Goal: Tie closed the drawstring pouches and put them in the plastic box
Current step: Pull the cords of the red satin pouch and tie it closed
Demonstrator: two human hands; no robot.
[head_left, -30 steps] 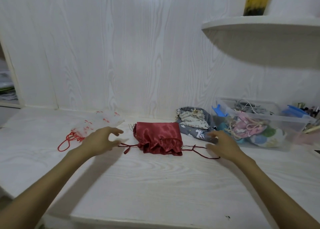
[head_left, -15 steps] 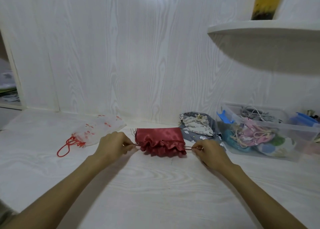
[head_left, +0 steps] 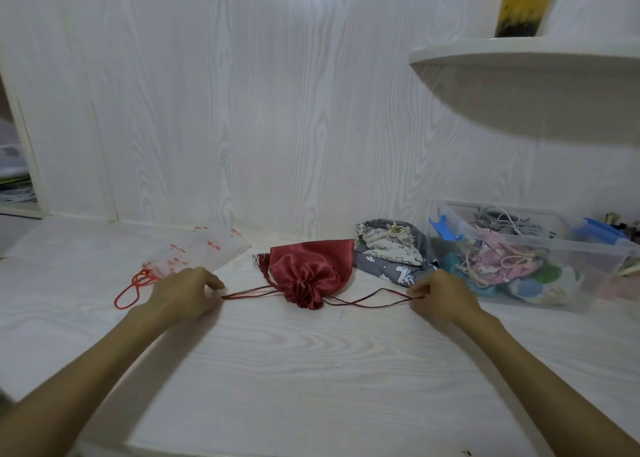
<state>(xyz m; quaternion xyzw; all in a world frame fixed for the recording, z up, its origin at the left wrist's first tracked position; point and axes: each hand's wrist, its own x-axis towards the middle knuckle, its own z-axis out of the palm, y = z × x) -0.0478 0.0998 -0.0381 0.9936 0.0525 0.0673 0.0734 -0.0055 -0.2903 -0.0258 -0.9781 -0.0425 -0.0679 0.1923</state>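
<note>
Two hands work the red pouch (head_left: 310,273) at mid-table: the left hand (head_left: 183,292) and right hand (head_left: 441,294) each pinch a drawstring (head_left: 374,301), apparently by its looped end. Pull evenly outward, knot close, then move it to the plastic box (head_left: 533,249) at right.

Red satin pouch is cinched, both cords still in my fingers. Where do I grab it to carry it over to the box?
Probably at the gathered neck of the red satin pouch, pinched from above on the near side. The fabric bunches narrow there, and the cords held by the left hand and right hand meet at it; the body is broad and slick. The plastic box sits to the right.
</note>
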